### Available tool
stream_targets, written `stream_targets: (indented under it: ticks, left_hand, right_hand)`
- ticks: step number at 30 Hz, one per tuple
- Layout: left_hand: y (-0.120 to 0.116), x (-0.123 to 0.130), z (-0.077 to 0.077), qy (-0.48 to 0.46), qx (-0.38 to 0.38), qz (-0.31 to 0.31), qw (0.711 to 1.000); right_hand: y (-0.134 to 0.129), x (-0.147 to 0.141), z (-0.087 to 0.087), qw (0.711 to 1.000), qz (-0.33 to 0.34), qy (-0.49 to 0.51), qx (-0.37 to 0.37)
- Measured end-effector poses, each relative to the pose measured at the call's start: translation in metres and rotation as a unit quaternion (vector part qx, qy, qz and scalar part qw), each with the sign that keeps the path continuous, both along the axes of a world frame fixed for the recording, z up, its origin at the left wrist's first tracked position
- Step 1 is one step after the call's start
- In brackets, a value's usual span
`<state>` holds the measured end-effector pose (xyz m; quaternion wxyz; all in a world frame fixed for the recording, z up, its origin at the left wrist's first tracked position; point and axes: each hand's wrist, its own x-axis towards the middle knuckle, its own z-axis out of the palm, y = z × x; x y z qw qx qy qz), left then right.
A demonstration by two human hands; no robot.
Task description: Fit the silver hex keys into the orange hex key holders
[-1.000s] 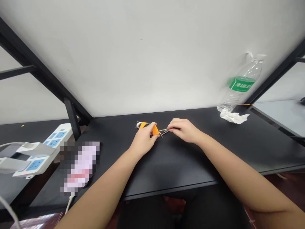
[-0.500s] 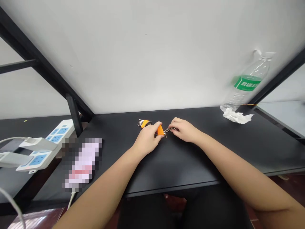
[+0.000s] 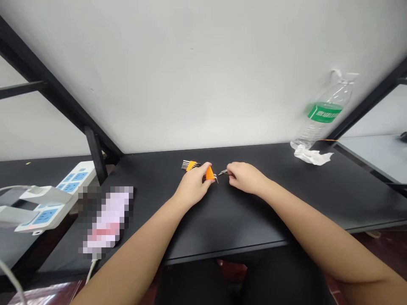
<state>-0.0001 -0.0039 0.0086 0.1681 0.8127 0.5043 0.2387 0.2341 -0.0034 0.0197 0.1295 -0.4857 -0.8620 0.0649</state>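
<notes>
My left hand (image 3: 194, 183) pinches an orange hex key holder (image 3: 209, 173) between thumb and fingers. A bent metal hex key (image 3: 216, 178) sticks out at the holder's right side. Just to the right, my right hand (image 3: 244, 176) is closed around thin metal hex keys (image 3: 223, 172); their tips point left toward the holder, a small gap apart. How many it holds is hidden by the fingers. Behind my left hand, a second orange holder (image 3: 191, 165) lies on the black table (image 3: 235, 224), with a row of thin metal rods through it.
A clear plastic bottle (image 3: 324, 112) with a green label stands by the wall at the right, with crumpled white tissue (image 3: 313, 156) before it. On the left lie a blurred phone-like object (image 3: 110, 220) with a cable and a white power strip (image 3: 71, 186) with plugs.
The hex keys in my right hand have come away from the holder, and its fingers have curled further around them. My left hand keeps its hold. The view has shifted slightly.
</notes>
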Motion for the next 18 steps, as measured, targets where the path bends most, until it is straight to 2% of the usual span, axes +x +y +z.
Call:
stream_targets:
  ticks: [3,6,9,18]
  left_hand:
    - [-0.0009,0.0006,0.0019,-0.012,-0.020,0.010,1.000]
    - [-0.0028,0.0016,0.0038,-0.033,-0.028,0.002,0.999]
    - [-0.0047,0.0024,0.0055,-0.039,-0.026,-0.004,0.999]
    - [-0.0066,0.0033,0.0045,-0.052,-0.013,-0.031,0.998]
  right_hand:
    - [0.0027,0.0060,0.0037,0.991,0.052,0.125,0.018]
    - [0.0045,0.0088,0.0042,0.975,0.109,0.187,0.043]
    - [0.0044,0.0078,0.0027,0.970,0.130,0.200,0.050]
    - [0.0007,0.0015,0.0008,0.971,0.124,0.193,0.062]
